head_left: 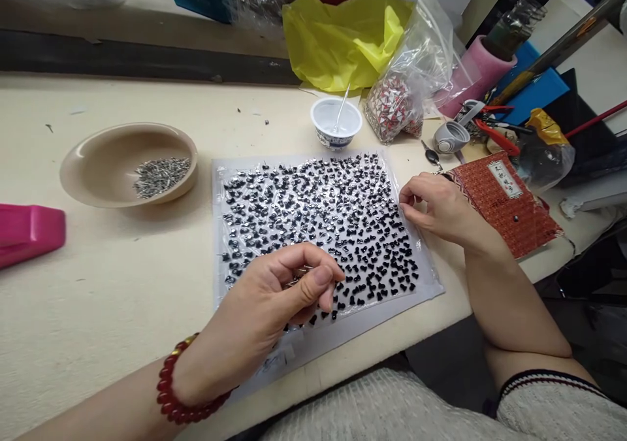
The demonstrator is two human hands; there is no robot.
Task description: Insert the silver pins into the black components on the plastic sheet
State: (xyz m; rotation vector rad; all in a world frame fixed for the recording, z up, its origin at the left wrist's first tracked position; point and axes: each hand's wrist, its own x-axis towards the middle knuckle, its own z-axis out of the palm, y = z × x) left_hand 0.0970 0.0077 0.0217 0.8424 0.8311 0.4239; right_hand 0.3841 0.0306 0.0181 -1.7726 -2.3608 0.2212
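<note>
My left hand (289, 291), with a red bead bracelet (169, 389) at the wrist, is closed around several thin metal pins (300, 272) above the lower part of a sheet. The flat sheet (382, 310) is covered with rows of small black pieces (360, 245), some with pins standing in them. At the sheet's right edge is my right hand (431, 206), its thumb and forefinger curled together; anything between them is too small to make out. A tan oval bowl (98, 160) at the left holds a heap of metal pins (161, 176).
A white cup (337, 124) with a thin stick stands behind the sheet. Beyond it lie a yellow plastic bag (337, 42) and a clear bag of red and white pieces (394, 104). A red patterned booklet (509, 206) is at right, a pink object (32, 232) at left.
</note>
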